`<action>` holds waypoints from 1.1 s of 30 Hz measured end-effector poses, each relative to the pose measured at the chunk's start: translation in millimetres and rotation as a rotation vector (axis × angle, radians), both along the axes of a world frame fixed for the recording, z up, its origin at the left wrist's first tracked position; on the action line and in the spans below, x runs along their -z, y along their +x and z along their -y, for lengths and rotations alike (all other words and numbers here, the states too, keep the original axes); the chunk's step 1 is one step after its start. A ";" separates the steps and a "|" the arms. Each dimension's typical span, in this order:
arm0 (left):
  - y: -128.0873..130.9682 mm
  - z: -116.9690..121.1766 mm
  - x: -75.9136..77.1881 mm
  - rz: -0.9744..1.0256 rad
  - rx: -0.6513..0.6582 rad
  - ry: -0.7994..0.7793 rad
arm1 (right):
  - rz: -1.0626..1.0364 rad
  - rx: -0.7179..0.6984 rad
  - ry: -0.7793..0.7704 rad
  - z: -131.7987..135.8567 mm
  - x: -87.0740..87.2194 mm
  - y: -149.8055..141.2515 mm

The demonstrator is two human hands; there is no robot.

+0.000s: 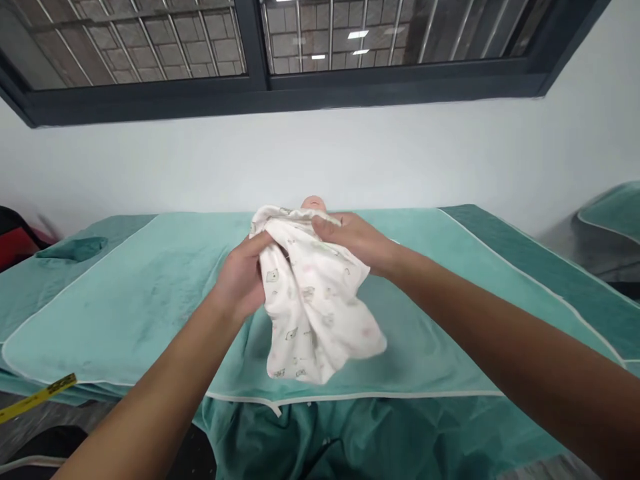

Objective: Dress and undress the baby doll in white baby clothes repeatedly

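A white baby garment point(320, 300) printed with small animal figures hangs bunched between both hands, its lower end draped loosely above the bed. My left hand point(245, 277) grips its left edge, with the fingers partly hidden under the fabric. On the other side, my right hand point(353, 240) pinches the upper right edge, thumb on top. Just behind the fabric shows the rounded pink head of what looks like a baby doll point(314, 203); the rest of it is hidden by the garment.
A light green cover point(165, 287) with white piping lies over the bed, against a white wall point(310, 160). Above is a dark-framed window point(267, 100). Yellow tape point(37, 399) shows at lower left, a red and black item point(20, 240) at far left.
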State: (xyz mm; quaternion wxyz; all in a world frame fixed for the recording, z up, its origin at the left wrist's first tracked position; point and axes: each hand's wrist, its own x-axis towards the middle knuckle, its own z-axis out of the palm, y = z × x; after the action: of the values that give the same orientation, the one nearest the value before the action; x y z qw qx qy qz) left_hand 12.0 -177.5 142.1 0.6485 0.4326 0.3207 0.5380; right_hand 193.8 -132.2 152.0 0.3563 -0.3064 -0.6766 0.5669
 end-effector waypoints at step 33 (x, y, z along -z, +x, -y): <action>1.1 22.2 76.3 -0.496 0.355 -0.283 | -0.011 0.156 -0.529 81.6 136.0 27.5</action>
State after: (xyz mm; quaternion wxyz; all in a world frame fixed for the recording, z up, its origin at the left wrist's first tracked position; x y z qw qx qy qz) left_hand 13.1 -199.7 65.8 0.6880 0.5051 0.4599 0.2450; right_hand 221.4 -213.8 16.0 0.3105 -0.4368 -0.4775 0.6963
